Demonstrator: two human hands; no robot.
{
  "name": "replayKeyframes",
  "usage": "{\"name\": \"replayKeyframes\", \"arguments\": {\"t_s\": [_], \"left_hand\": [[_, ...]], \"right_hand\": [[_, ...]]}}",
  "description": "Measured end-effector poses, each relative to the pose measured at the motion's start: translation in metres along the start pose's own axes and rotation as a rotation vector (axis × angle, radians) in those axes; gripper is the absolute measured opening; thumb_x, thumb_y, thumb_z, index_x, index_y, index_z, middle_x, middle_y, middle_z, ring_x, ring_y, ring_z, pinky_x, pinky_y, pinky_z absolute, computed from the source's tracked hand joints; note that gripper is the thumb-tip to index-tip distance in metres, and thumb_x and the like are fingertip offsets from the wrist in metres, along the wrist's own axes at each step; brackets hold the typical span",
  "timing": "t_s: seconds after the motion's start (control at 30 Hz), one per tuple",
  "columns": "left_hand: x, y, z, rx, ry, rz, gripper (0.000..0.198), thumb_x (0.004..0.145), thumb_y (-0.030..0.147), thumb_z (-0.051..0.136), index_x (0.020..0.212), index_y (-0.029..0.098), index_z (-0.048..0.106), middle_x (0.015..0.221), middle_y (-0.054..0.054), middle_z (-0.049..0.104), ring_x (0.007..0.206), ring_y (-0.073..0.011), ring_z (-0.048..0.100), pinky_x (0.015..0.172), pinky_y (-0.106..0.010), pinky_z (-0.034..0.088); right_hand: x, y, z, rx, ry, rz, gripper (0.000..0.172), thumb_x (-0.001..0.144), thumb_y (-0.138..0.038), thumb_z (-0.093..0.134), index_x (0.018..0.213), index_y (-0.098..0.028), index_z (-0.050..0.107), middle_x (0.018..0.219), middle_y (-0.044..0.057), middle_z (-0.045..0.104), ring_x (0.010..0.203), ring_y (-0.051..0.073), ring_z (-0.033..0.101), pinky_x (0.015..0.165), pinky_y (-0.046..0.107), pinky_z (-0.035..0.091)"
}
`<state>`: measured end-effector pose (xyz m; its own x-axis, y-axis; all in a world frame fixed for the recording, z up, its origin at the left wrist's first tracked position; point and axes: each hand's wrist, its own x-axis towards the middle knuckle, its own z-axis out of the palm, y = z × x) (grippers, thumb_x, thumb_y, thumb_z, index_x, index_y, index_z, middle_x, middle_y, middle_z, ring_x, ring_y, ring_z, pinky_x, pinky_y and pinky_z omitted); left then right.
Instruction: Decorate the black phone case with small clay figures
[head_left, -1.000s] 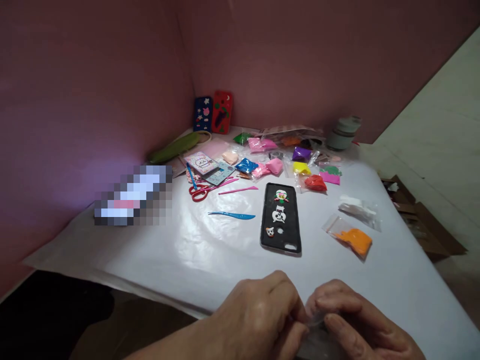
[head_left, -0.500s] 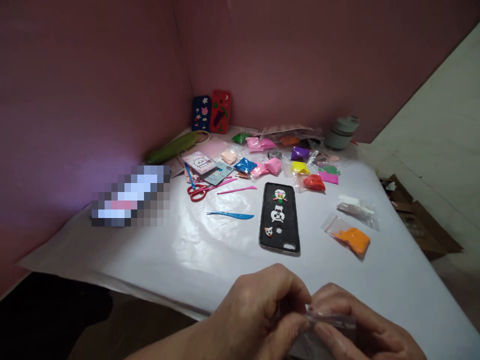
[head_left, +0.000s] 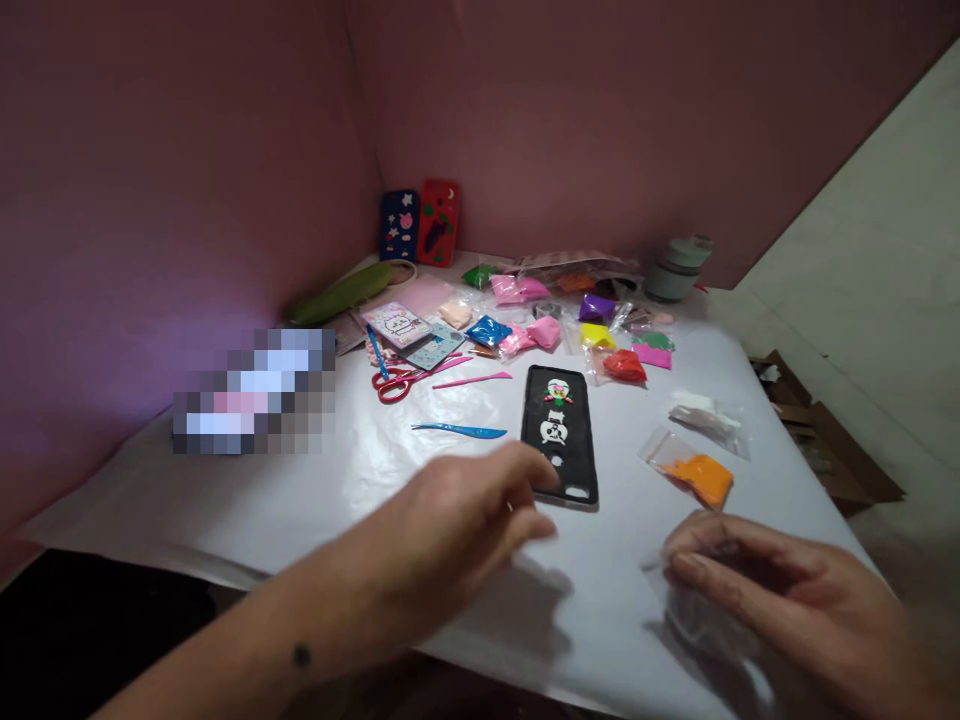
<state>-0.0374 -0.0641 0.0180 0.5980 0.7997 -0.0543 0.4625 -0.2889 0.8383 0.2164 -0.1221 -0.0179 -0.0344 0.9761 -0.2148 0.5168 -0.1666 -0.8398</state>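
Observation:
My right hand (head_left: 787, 595) pinches a clear plastic bag (head_left: 701, 615) above the table's near right side; the bag's contents, if any, cannot be made out. My left hand (head_left: 480, 515) is in the air with thumb and fingers apart, holding nothing. Its fingertips overlap the lower left of a black phone case (head_left: 579, 440) in the view, and whether they touch it I cannot tell. White and coloured clay figures decorate the case. A bag of orange clay (head_left: 709, 478) lies beyond my right hand, with a bag of white clay (head_left: 705, 415) behind it.
Left of the case lie a blue modelling knife (head_left: 461, 430), a pink tool (head_left: 472, 380) and red-handled scissors (head_left: 392, 385). Several coloured clay packets, including a red one (head_left: 624, 365), fill the back. Two decorated cases, one red (head_left: 439, 222), lean on the wall. A grey-green bottle (head_left: 677, 270) stands back right.
My hands have separated. The left has let go of the bag and moved left and forward over the phone case's lower end; the right has moved right, keeping the bag.

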Motion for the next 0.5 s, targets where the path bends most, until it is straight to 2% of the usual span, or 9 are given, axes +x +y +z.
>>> {"name": "replayKeyframes", "arguments": {"t_s": [0.07, 0.1, 0.17, 0.23, 0.3, 0.4, 0.43, 0.5], "left_hand": [[0.008, -0.003, -0.021, 0.014, 0.083, -0.086, 0.015, 0.090, 0.026, 0.044, 0.096, 0.019, 0.056, 0.069, 0.000, 0.062, 0.056, -0.0104, 0.058, 0.045, -0.016, 0.041], [0.013, -0.006, -0.027, -0.012, 0.108, -0.132, 0.016, 0.090, 0.027, 0.043, 0.095, 0.018, 0.055, 0.076, -0.002, 0.064, 0.054, -0.0108, 0.059, 0.041, -0.017, 0.041], [0.022, -0.015, -0.032, -0.097, 0.106, -0.235, 0.014, 0.089, 0.026, 0.046, 0.095, 0.016, 0.053, 0.085, -0.006, 0.066, 0.051, -0.0110, 0.060, 0.038, -0.018, 0.042], [0.030, -0.025, -0.029, -0.232, 0.120, -0.285, 0.011, 0.085, 0.020, 0.049, 0.093, 0.014, 0.053, 0.085, -0.009, 0.068, 0.050, -0.0113, 0.060, 0.038, -0.018, 0.043], [0.035, -0.034, -0.023, -0.419, 0.125, -0.322, 0.014, 0.081, 0.016, 0.052, 0.094, 0.013, 0.053, 0.082, -0.010, 0.069, 0.049, -0.0133, 0.061, 0.036, -0.020, 0.044], [0.039, -0.038, -0.017, -0.699, 0.105, -0.367, 0.019, 0.076, 0.014, 0.059, 0.094, 0.012, 0.053, 0.074, -0.011, 0.069, 0.046, -0.0159, 0.062, 0.034, -0.022, 0.045], [0.040, -0.038, -0.016, -0.765, 0.091, -0.381, 0.020, 0.076, 0.013, 0.060, 0.094, 0.012, 0.053, 0.071, -0.011, 0.069, 0.044, -0.0156, 0.061, 0.035, -0.022, 0.045], [0.041, -0.036, -0.014, -0.859, 0.070, -0.413, 0.018, 0.077, 0.011, 0.060, 0.093, 0.010, 0.054, 0.061, -0.010, 0.068, 0.037, -0.0132, 0.057, 0.035, -0.021, 0.044]], "right_hand": [[0.013, 0.001, -0.017, -0.142, -0.041, 0.000, 0.026, 0.081, -0.047, 0.059, 0.079, -0.025, 0.073, 0.071, 0.004, 0.071, 0.071, 0.024, 0.068, 0.059, 0.028, 0.054], [0.018, 0.001, -0.023, -0.227, -0.008, -0.028, 0.024, 0.078, -0.046, 0.062, 0.083, -0.025, 0.074, 0.076, 0.005, 0.073, 0.076, 0.026, 0.069, 0.063, 0.030, 0.055], [0.025, -0.001, -0.027, -0.347, 0.121, -0.154, 0.026, 0.074, -0.045, 0.065, 0.090, -0.026, 0.074, 0.092, 0.007, 0.075, 0.090, 0.030, 0.068, 0.072, 0.035, 0.055], [0.028, -0.007, -0.022, -0.369, 0.243, -0.269, 0.027, 0.075, -0.044, 0.064, 0.093, -0.026, 0.074, 0.102, 0.009, 0.073, 0.101, 0.033, 0.065, 0.080, 0.040, 0.053], [0.032, -0.013, -0.013, -0.294, 0.281, -0.278, 0.028, 0.078, -0.044, 0.061, 0.093, -0.025, 0.074, 0.103, 0.011, 0.073, 0.103, 0.034, 0.063, 0.082, 0.044, 0.050], [0.047, -0.021, -0.002, -0.027, 0.192, -0.102, 0.029, 0.073, -0.043, 0.069, 0.095, -0.024, 0.074, 0.099, 0.010, 0.073, 0.096, 0.034, 0.064, 0.082, 0.046, 0.048], [0.054, -0.023, 0.000, 0.099, 0.145, -0.038, 0.030, 0.070, -0.040, 0.074, 0.094, -0.022, 0.074, 0.095, 0.010, 0.074, 0.092, 0.033, 0.066, 0.080, 0.045, 0.049], [0.068, -0.025, 0.002, 0.228, 0.105, -0.012, 0.030, 0.068, -0.034, 0.077, 0.094, -0.020, 0.073, 0.083, 0.008, 0.074, 0.077, 0.027, 0.068, 0.070, 0.040, 0.052]]}}
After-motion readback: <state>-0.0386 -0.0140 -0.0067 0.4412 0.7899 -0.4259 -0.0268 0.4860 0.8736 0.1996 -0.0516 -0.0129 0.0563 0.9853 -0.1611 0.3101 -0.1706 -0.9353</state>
